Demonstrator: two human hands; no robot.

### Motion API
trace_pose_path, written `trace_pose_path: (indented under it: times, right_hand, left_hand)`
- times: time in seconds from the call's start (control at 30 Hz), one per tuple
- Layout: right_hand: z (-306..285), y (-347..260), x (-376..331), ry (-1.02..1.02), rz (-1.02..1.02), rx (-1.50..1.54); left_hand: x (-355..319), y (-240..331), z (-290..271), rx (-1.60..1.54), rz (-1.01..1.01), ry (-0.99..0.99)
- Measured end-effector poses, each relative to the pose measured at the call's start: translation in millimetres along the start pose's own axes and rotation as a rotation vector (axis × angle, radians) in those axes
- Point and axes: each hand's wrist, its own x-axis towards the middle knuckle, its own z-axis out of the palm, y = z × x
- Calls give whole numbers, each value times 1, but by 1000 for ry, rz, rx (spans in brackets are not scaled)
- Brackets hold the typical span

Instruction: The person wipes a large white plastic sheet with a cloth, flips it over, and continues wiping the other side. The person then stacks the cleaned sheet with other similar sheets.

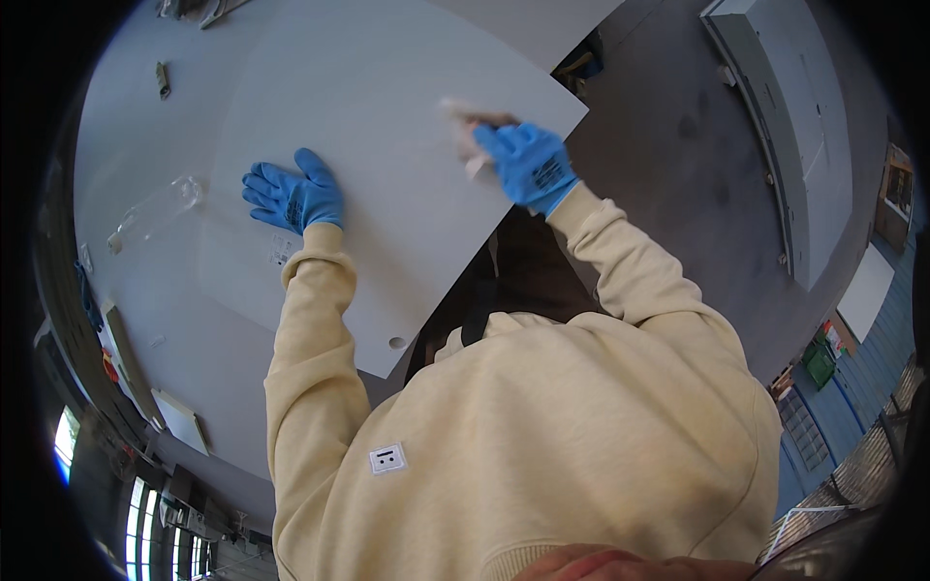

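Note:
A large pale grey-white panel (387, 165) lies flat in front of me, with a round hole near its closest corner. My left hand (294, 196), in a blue glove, rests on it palm down with the thumb spread from the fingers. Farther right, my right hand (531, 167), gloved in the same blue, is closed on a crumpled whitish cloth (467, 137) against the panel near its right edge. Motion smears the cloth and the fingertips. A printed label (281, 250) sits just below my left wrist.
Left of my left hand lies a clear plastic bottle (160, 213). A small greenish-brown object (163, 80) lies at the far left. Across the dark floor (668, 165) on the right stands a long board stack (804, 126). A green bin (820, 361) is farther off.

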Motion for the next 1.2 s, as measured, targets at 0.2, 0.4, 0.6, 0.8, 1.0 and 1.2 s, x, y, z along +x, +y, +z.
trace_pose_path:
  times: [0.2, 0.4, 0.6, 0.8, 1.0, 1.2]
  right_hand:
    - [-21, 77, 7, 233, 282, -100]
    - [0, 28, -16, 146, 237, -2]
    - [-13, 85, 18, 287, 475, -3]
    - [5, 35, -14, 301, 343, -7]
    - [-9, 86, -4, 381, 431, -47]
    - [-2, 25, -3, 259, 356, -170]
  left_hand:
    - [3, 9, -7, -3, 13, -41]
    - [2, 0, 3, -6, 3, 5]
    - [5, 7, 0, -46, 22, -39]
    - [4, 1, 3, -30, 23, 11]
    - [5, 6, 3, -56, 23, -29]
    - [3, 8, 0, -51, -2, -38]
